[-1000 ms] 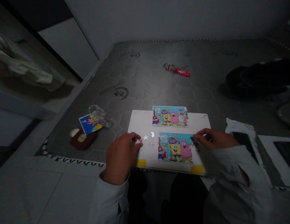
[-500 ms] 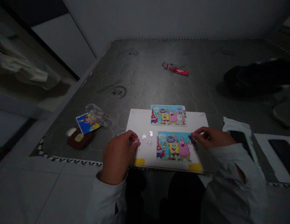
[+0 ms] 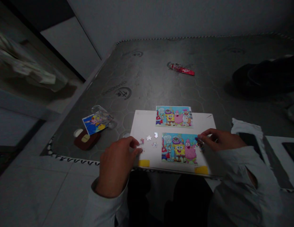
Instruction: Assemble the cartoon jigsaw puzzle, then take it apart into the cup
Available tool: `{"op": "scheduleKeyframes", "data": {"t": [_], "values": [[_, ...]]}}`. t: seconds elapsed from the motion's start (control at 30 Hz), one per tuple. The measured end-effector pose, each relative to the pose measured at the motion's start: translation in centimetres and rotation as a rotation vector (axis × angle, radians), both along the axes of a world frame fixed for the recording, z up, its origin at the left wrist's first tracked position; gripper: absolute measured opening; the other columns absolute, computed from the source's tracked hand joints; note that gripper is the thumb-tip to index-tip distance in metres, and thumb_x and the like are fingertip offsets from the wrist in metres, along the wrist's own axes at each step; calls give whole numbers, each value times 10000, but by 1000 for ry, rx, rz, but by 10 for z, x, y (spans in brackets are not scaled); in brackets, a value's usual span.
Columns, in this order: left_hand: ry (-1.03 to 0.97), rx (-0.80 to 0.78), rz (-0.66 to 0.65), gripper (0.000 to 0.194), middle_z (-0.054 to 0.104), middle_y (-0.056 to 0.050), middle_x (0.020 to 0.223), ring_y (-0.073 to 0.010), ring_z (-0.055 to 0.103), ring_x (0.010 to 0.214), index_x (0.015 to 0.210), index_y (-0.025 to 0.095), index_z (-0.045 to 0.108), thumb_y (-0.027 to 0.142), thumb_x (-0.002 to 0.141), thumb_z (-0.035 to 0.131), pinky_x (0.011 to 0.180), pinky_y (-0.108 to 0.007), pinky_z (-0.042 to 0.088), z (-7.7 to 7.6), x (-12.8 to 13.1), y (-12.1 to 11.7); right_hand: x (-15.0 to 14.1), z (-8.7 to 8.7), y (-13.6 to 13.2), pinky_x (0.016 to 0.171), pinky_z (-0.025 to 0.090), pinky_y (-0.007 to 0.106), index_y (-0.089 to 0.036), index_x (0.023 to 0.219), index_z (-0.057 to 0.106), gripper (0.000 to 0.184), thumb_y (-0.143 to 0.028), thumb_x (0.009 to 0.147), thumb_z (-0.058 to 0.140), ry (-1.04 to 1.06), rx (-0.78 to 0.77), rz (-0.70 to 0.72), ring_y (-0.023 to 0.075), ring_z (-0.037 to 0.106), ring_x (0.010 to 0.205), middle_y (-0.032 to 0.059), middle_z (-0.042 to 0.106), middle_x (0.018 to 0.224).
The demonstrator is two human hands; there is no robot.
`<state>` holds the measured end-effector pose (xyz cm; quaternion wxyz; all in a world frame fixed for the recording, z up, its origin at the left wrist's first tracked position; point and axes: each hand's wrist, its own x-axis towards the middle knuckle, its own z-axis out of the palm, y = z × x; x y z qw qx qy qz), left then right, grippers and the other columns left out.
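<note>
Jigsaw puzzle (image 3: 179,148): lies flat on the white board (image 3: 143,121), near its front edge, showing cartoon figures on light blue; a yellow square one and a pink one stand out.
Left hand (image 3: 118,159): over the board's left edge; the grip is slightly spread, thumb and forefinger apart just beside the pinkish pieces (image 3: 141,142).
Right hand (image 3: 216,140): at the puzzle's upper right corner, thumb and forefinger close together; I cannot tell whether the grip pinches a piece. Small dark patterned bits (image 3: 200,145) show below the fingers, too dim to make out.
Loose pieces: one pale piece (image 3: 149,137), a bluish one (image 3: 156,135) and a pinkish one (image 3: 154,144) lie apart between the left hand and the puzzle.
Picture card (image 3: 174,117): flat beyond the puzzle, overlapping the board's far edge, with similar figures.
Yellow patches: a left patch (image 3: 143,163) and a right patch (image 3: 201,170) along the board's near edge.
Left side: brown case (image 3: 86,140), blue card (image 3: 93,125) and clear plastic item (image 3: 103,114), close together on the grey mattress (image 3: 147,90).
Far side: red item (image 3: 184,70), well beyond the board.
Right side: dark phone-like slab (image 3: 250,141) on white material, a dark bulky item (image 3: 262,77) farther back.
</note>
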<state>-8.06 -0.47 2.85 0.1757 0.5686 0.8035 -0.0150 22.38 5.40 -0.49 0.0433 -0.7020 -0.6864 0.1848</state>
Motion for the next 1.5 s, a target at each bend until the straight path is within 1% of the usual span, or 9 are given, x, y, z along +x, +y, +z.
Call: {"op": "scheduleKeyframes", "data": {"t": [0.17, 0.37, 0.5, 0.77, 0.87, 0.97, 1.13, 1.3, 1.5], "values": [[-39, -93, -22, 170, 719, 10, 927, -218, 646, 851, 897, 316, 710, 399, 751, 684, 646, -291, 351, -5, 0, -2, 1, -1, 1, 557, 349, 302, -240, 839, 670, 339, -528, 866, 494, -6, 10, 6, 181, 574, 553, 20, 644, 642], [-46, -89, -39, 122, 715, 18, 920, -201, 638, 831, 864, 304, 697, 374, 770, 662, 639, -282, 336, -4, 4, 2, 2, -2, 1, 556, 356, 300, -240, 844, 665, 383, -568, 866, 468, 12, -15, 10, 188, 581, 551, 28, 653, 647], [-62, -93, -67, 95, 713, 25, 903, -184, 634, 803, 843, 287, 673, 353, 777, 653, 621, -268, 327, -3, 5, 3, 1, -2, 1, 559, 348, 299, -247, 838, 665, 352, -549, 865, 486, -2, 6, 9, 187, 578, 559, 23, 652, 646], [-66, -99, -140, 82, 725, -9, 888, -176, 639, 787, 853, 255, 667, 295, 799, 619, 636, -260, 343, -5, 8, 5, 0, 6, 3, 559, 356, 290, -247, 849, 678, 339, -529, 855, 489, 4, -61, -1, 182, 590, 572, 12, 658, 659], [-135, -117, -170, 85, 724, -9, 847, -172, 639, 774, 811, 238, 663, 311, 809, 618, 652, -259, 357, -5, 8, 5, -1, 10, 3, 555, 350, 284, -244, 858, 684, 336, -516, 857, 487, -3, -73, -12, 178, 588, 571, 11, 657, 658], [-255, -105, -199, 160, 720, -5, 818, -163, 635, 745, 794, 227, 668, 358, 842, 590, 663, -259, 378, -6, 12, 5, -2, 14, 3, 558, 347, 275, -248, 862, 695, 317, -510, 852, 517, 22, -88, -11, 173, 593, 591, 11, 663, 676], [-479, 23, -159, 186, 726, -1, 863, -161, 640, 767, 839, 225, 676, 392, 848, 595, 725, -273, 427, -10, 41, 8, -6, 19, 1, 581, 372, 259, -254, 881, 709, 314, -505, 860, 521, 161, -118, 82, 157, 601, 626, 10, 681, 699], [-690, 94, -119, 182, 714, -1, 841, -148, 633, 762, 859, 207, 659, 366, 868, 571, 740, -273, 445, -18, 82, 9, -6, 20, 0, 569, 371, 235, -267, 911, 740, 399, -580, 842, 503, 286, -265, 250, 132, 556, 605, -6, 658, 683], [-819, 93, -62, 200, 701, 12, 769, -144, 629, 723, 840, 215, 671, 378, 868, 559, 697, -263, 447, -23, 104, 9, -1, 17, 1, 542, 352, 224, -246, 900, 745, 412, -595, 810, 546, 314, -272, 234, 117, 515, 572, -8, 639, 666]]}}
